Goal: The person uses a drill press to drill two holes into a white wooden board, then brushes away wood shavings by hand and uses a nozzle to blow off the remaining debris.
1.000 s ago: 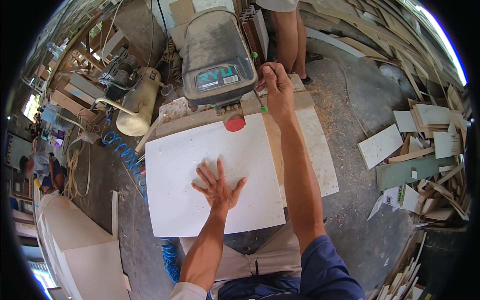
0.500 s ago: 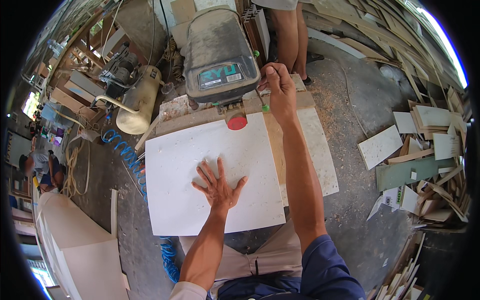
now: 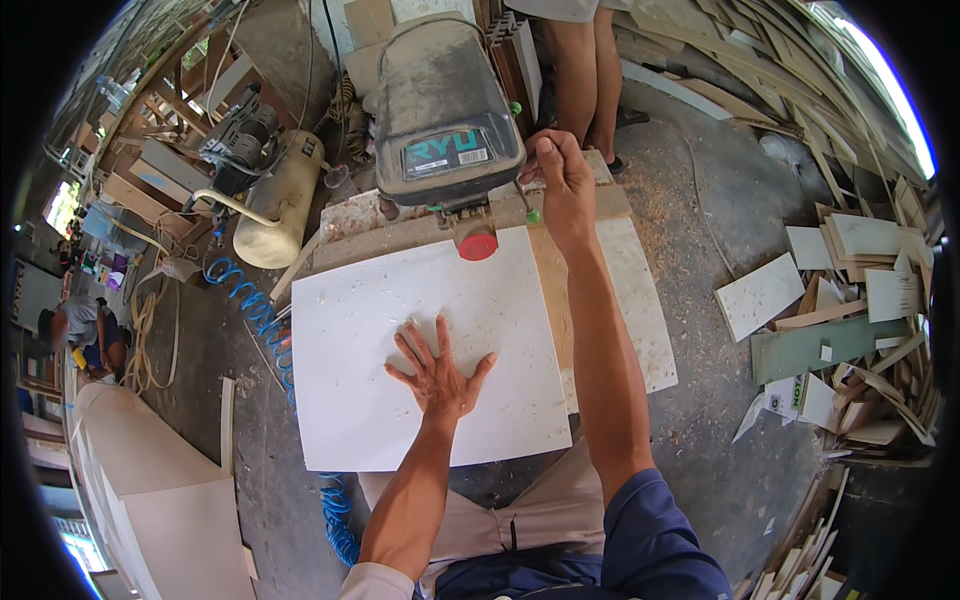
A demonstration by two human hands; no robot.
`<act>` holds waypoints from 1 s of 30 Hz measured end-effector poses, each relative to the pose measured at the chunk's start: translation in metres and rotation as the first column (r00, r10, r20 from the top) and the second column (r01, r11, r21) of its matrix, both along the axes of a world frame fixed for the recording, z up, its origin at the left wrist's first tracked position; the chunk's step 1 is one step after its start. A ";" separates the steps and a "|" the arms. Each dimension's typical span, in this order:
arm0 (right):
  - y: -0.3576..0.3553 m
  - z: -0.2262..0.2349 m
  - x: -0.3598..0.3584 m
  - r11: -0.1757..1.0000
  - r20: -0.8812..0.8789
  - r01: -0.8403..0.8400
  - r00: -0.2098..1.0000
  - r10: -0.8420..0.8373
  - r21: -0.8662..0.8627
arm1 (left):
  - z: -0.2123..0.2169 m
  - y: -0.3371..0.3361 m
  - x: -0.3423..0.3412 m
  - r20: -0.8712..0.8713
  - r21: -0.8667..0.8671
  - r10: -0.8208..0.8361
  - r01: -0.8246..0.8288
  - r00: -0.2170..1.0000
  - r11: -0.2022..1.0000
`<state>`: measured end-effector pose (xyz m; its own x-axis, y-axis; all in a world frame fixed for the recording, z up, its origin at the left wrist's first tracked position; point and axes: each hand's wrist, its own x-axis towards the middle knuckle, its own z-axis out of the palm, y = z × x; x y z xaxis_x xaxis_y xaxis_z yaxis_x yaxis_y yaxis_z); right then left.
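A white board (image 3: 350,400) lies in front of me, with chips scattered on its top. My left hand (image 3: 438,375) rests flat on the board, fingers spread wide. Beyond it stands what looks like a bench drill press (image 3: 440,100) with a dusty dark cover. Below the cover, a round red part (image 3: 478,246) sits at the board's far edge. My right hand (image 3: 558,170) is closed around a thin metal feed lever beside the machine. Another arm of that handle ends in a green knob (image 3: 532,216). The fingers hide the gripped end.
A cream air compressor (image 3: 278,200) and a coiled blue hose (image 3: 250,300) stand left of the machine. Another person's legs (image 3: 577,80) are behind it on the right. Board offcuts (image 3: 762,293) are piled at far right. Someone crouches at far left (image 3: 85,330).
The machine's cover and my right hand appear very slightly farther right. My left hand and the board stay practically where they were.
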<state>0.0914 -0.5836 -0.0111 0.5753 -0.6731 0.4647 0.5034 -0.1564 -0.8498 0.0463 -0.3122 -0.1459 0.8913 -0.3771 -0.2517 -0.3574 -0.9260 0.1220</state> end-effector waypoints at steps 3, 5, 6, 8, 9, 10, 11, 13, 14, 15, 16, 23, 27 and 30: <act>0.001 0.000 -0.001 1.000 -0.014 0.008 1.000 -0.008 -0.003 | -0.001 0.001 0.001 0.009 -0.002 -0.002 0.002 1.000 1.000; 0.002 0.000 -0.001 1.000 -0.006 0.002 1.000 -0.002 0.002 | 0.000 0.001 0.001 0.009 -0.003 -0.001 0.001 1.000 1.000; 0.002 0.000 -0.001 1.000 0.004 0.000 1.000 0.000 0.005 | 0.000 0.001 0.000 0.008 -0.004 -0.001 0.001 1.000 1.000; 0.002 0.000 -0.001 1.000 0.023 -0.005 1.000 0.005 0.011 | 0.000 0.001 0.000 -0.003 -0.004 -0.002 0.002 1.000 1.000; 0.002 0.000 -0.001 1.000 0.021 -0.005 1.000 0.005 0.007 | 0.001 0.001 0.000 -0.009 -0.005 -0.002 0.002 1.000 1.000; 0.002 -0.001 -0.001 1.000 0.020 -0.006 1.000 0.006 0.003 | 0.001 0.001 0.000 -0.010 -0.004 -0.001 0.001 1.000 1.000; 0.002 -0.002 -0.001 1.000 0.019 -0.007 1.000 0.007 0.002 | 0.001 0.001 0.001 -0.010 0.002 0.001 -0.001 1.000 1.000; 0.002 -0.005 -0.001 1.000 0.046 -0.021 0.999 0.021 0.020 | 0.000 0.001 0.001 -0.005 0.010 0.003 -0.003 1.000 1.000; 0.003 -0.004 -0.001 0.999 0.057 -0.028 0.998 0.027 0.025 | 0.000 0.000 0.001 -0.002 0.009 0.002 -0.002 1.000 1.000; 0.003 -0.004 -0.001 0.999 0.055 -0.025 0.998 0.024 0.021 | -0.001 0.001 0.000 0.001 0.008 0.002 -0.002 1.000 1.000; 0.004 -0.003 -0.002 1.000 0.053 -0.022 0.998 0.022 0.018 | 0.000 0.001 0.000 -0.002 0.005 0.002 -0.002 1.000 1.000; 0.005 -0.003 -0.003 0.999 0.070 -0.036 0.997 0.035 0.018 | 0.002 0.001 0.000 -0.005 0.004 0.006 -0.006 1.000 1.000; 0.004 -0.005 -0.003 0.998 0.071 -0.051 0.996 0.048 0.037 | 0.001 0.001 0.000 -0.005 -0.005 0.002 -0.002 1.000 1.000; 0.003 -0.007 -0.004 0.999 0.065 -0.041 0.997 0.040 0.015 | 0.001 0.002 0.000 -0.014 -0.001 0.002 -0.002 1.000 1.000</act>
